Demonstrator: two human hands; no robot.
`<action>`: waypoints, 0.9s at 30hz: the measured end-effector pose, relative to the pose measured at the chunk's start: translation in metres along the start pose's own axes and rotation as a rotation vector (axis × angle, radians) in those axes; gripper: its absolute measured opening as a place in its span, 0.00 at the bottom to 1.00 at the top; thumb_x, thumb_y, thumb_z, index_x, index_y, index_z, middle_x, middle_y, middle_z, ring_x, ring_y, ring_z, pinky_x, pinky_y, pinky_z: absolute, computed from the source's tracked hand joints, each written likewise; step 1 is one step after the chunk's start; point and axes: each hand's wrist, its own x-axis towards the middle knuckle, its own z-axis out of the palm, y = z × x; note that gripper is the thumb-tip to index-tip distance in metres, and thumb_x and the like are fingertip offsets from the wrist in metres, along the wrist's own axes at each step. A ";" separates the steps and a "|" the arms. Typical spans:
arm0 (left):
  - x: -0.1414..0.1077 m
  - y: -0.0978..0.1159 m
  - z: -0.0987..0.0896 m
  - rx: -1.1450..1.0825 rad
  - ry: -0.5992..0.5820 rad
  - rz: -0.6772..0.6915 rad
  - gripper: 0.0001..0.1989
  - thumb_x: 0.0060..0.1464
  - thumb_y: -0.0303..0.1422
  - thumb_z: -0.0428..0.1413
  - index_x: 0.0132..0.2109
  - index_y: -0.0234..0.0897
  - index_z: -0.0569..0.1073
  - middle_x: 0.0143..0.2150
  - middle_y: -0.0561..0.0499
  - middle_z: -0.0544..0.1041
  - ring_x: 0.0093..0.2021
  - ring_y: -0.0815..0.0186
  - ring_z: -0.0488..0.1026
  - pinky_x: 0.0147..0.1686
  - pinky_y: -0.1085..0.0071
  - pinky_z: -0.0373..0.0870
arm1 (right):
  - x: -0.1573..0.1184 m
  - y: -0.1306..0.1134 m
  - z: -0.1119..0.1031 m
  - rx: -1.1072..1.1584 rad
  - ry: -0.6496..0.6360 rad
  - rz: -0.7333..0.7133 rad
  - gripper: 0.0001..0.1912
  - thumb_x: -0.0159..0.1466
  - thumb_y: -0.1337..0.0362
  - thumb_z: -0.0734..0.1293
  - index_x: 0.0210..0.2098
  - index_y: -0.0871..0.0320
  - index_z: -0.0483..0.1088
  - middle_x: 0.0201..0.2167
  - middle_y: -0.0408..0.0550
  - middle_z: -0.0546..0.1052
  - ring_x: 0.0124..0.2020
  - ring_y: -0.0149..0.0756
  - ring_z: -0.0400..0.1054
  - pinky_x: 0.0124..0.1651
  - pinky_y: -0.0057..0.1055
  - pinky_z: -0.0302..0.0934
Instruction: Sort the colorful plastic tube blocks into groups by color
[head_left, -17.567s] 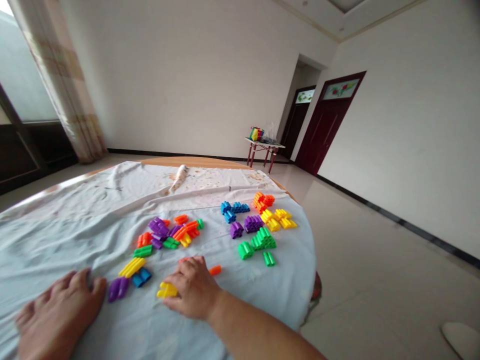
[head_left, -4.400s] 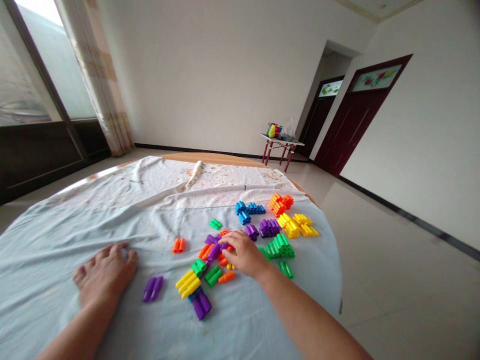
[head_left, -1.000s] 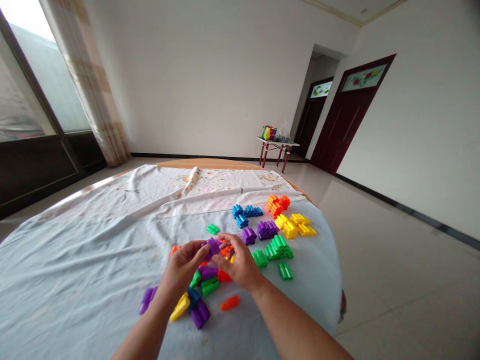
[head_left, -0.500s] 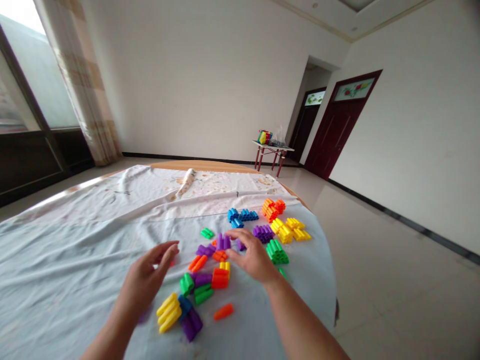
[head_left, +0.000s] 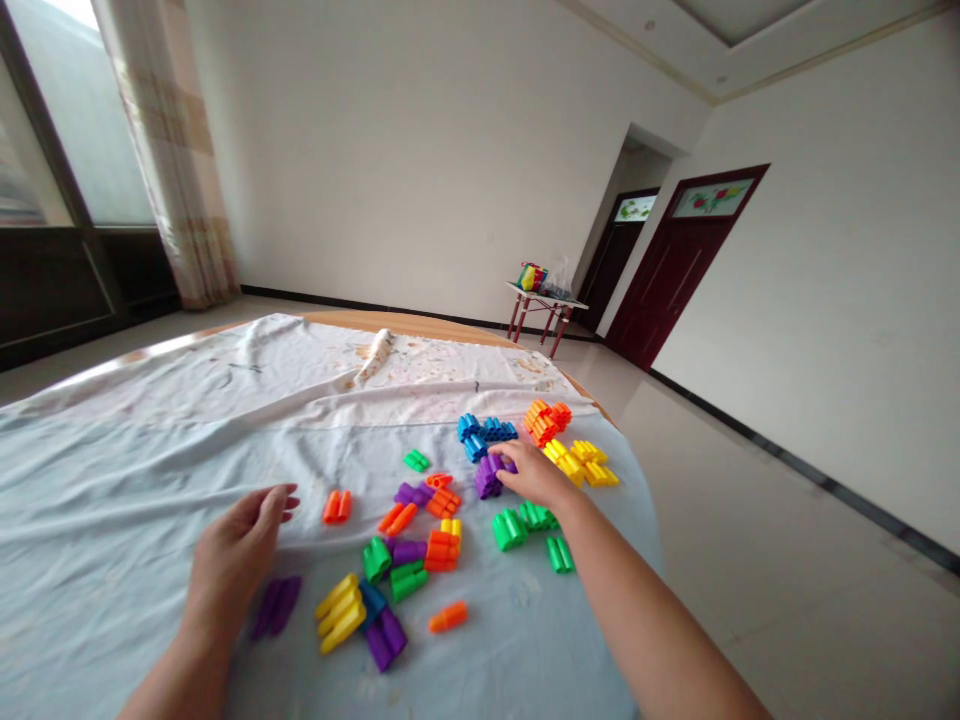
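Note:
My right hand reaches to the far right of the cloth, thumb and fingers closed round a purple toy block of joined tubes, at the purple group. The palm hides part of that group. Left of the pile, my left hand hovers over the cloth, fingers loosely bent, with nothing in it. Nearest to it lie a dark purple block and an orange pair of tubes. Between my hands are mixed blocks: yellow, orange, green and purple.
Colour groups lie around my right hand: blue, orange, yellow and green. A wrinkled cloth covers the round table. A small side table with bags stands by the far wall, near a dark red door.
My right hand has carried a purple block rightward and away from me to the purple group. My left hand has drawn back to the left, uncovering the orange pair and the dark purple block.

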 end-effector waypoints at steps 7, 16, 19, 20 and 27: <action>-0.003 0.004 0.000 -0.013 -0.011 -0.029 0.21 0.48 0.48 0.50 0.39 0.36 0.75 0.34 0.47 0.79 0.36 0.58 0.74 0.38 0.66 0.67 | 0.000 0.000 -0.008 -0.047 -0.016 -0.017 0.23 0.54 0.72 0.67 0.49 0.56 0.69 0.47 0.50 0.73 0.48 0.39 0.66 0.53 0.37 0.58; -0.002 0.003 0.003 -0.066 -0.012 -0.039 0.20 0.48 0.46 0.51 0.40 0.35 0.75 0.31 0.48 0.80 0.34 0.59 0.75 0.36 0.68 0.69 | 0.008 0.001 0.004 -0.194 -0.092 -0.111 0.24 0.53 0.73 0.67 0.49 0.56 0.69 0.48 0.51 0.72 0.52 0.41 0.63 0.55 0.38 0.56; -0.002 0.002 0.004 -0.065 -0.013 -0.028 0.21 0.49 0.47 0.51 0.40 0.35 0.75 0.32 0.49 0.80 0.34 0.60 0.75 0.35 0.69 0.69 | 0.009 0.001 0.007 -0.215 -0.075 -0.112 0.23 0.53 0.74 0.66 0.48 0.56 0.70 0.47 0.50 0.73 0.51 0.40 0.64 0.55 0.37 0.56; -0.001 0.001 0.004 -0.064 -0.015 -0.024 0.21 0.49 0.47 0.51 0.40 0.35 0.75 0.32 0.48 0.80 0.34 0.60 0.75 0.35 0.69 0.69 | 0.009 0.001 0.007 -0.219 -0.069 -0.111 0.22 0.53 0.74 0.66 0.48 0.56 0.70 0.46 0.51 0.73 0.51 0.40 0.64 0.54 0.37 0.56; -0.003 0.000 0.007 -0.063 -0.015 -0.007 0.23 0.48 0.48 0.49 0.40 0.33 0.75 0.33 0.46 0.79 0.33 0.60 0.75 0.33 0.68 0.69 | 0.002 -0.010 0.001 -0.224 -0.033 -0.098 0.25 0.55 0.71 0.67 0.53 0.56 0.66 0.49 0.52 0.71 0.52 0.41 0.63 0.57 0.41 0.53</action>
